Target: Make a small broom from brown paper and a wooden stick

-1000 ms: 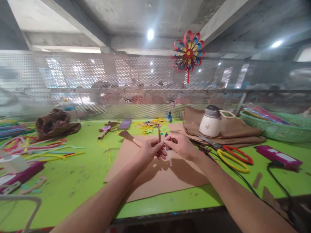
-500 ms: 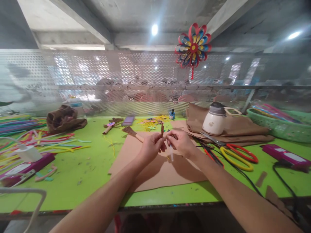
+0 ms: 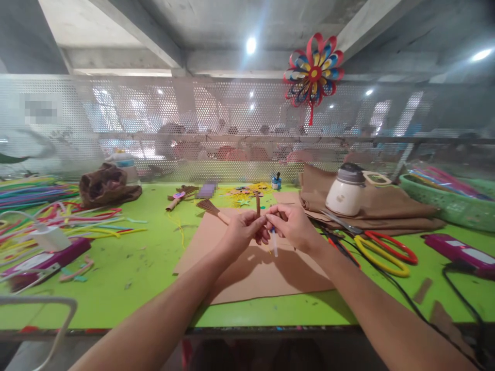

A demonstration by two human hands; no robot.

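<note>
Brown stick (image 3: 258,204) above cardboard sheet (image 3: 247,268).

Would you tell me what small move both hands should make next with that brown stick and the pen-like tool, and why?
Probably bring the tool tip onto the brown stick. The left hand pinches the stick upright over the brown sheet, while the right hand holds the thin white tool pointing down, beside it and seemingly not touching it.
</note>
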